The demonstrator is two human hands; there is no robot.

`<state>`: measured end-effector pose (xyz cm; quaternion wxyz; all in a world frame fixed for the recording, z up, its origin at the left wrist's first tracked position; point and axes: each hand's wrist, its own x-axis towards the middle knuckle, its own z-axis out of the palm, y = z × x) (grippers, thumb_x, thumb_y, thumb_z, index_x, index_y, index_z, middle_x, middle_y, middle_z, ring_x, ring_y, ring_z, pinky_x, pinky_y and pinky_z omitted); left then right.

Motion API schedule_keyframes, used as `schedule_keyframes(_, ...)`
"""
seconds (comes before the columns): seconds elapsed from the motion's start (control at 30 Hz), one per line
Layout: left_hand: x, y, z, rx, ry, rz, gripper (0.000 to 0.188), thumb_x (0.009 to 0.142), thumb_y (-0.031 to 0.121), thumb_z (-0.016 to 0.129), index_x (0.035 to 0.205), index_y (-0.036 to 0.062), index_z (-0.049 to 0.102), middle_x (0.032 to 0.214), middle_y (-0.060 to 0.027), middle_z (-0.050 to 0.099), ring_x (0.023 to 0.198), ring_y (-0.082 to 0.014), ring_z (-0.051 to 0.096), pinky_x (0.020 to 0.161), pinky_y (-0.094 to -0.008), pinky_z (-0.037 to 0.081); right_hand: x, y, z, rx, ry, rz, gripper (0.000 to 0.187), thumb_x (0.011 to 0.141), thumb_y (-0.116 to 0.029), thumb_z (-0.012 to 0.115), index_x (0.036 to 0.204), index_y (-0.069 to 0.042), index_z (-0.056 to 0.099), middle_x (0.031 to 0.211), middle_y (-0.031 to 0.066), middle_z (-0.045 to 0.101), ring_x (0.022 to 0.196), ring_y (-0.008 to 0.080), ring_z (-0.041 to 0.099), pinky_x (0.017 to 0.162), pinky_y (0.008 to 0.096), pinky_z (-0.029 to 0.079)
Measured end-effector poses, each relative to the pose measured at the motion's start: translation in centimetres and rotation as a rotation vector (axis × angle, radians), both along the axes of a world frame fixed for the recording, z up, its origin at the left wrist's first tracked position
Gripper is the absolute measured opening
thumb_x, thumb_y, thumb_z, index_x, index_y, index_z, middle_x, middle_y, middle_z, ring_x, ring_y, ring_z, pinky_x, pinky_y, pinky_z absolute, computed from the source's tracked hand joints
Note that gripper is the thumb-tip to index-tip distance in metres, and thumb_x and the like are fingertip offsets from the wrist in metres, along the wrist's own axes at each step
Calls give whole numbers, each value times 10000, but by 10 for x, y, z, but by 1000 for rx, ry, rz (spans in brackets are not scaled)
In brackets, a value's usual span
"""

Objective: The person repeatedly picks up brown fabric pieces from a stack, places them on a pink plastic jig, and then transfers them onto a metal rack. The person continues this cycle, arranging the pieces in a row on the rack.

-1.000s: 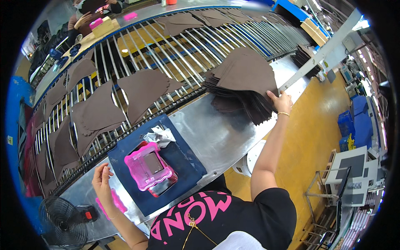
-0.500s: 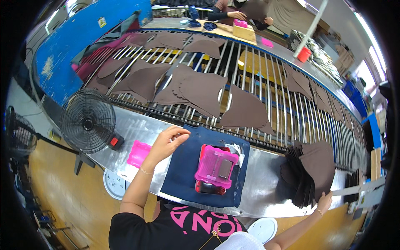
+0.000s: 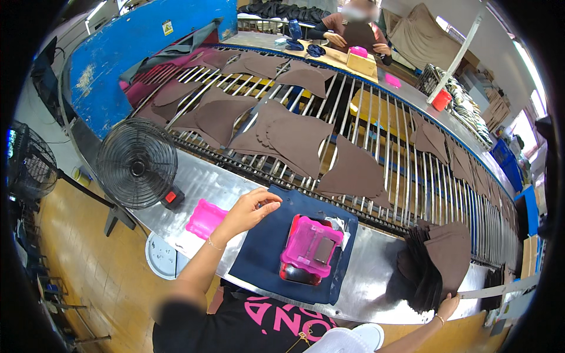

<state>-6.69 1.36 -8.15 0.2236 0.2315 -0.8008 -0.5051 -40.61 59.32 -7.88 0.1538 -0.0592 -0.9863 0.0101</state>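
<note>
My left hand [image 3: 254, 210] hovers over the left side of a dark blue mat [image 3: 253, 259], empty, its fingers loosely bent and apart. At the right, my right hand [image 3: 448, 306] pinches the lower edge of a brown fabric piece [image 3: 450, 253], part of a fanned stack on the metal table; how many layers it holds is hidden. On the mat rests a pink plastic tray [image 3: 306, 235] with a small dark block in it, over a red and black tray [image 3: 300, 274]. Left of the mat lies another pink tray [image 3: 206, 216].
Beyond the metal table [image 3: 371, 259] runs a conveyor of metal rods [image 3: 353, 117] carrying several brown fabric pieces [image 3: 288, 138]. A black fan [image 3: 138, 167] stands at the left, near a blue machine housing [image 3: 153, 59]. Across the conveyor, a co-worker [image 3: 359, 32] handles brown fabric.
The view has shifted, so the scene sits slightly lower and to the right. My left hand stays raised over the mat; my right hand keeps hold of the stack's edge.
</note>
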Motion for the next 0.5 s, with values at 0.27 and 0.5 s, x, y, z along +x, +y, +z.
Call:
schedule_keyframes(0.27,0,-3,-5,10,14,-4,202,877,205,643,977,34,685,857,-28,597,747,-104,539,666,-236,428,-10,4,-12,18,40,-57,370,881,-179,603,1173,46,566,1075,254,584,1015,384,557,888,430,444)
schedule_keyframes(0.5,1,-6,-20,50,6,8,192,877,222,643,985,70,687,853,-22,613,771,-125,554,660,-247,406,-15,31,-18,-267,59,-54,440,847,-340,673,1007,68,635,868,203,654,818,312,614,779,402,473)
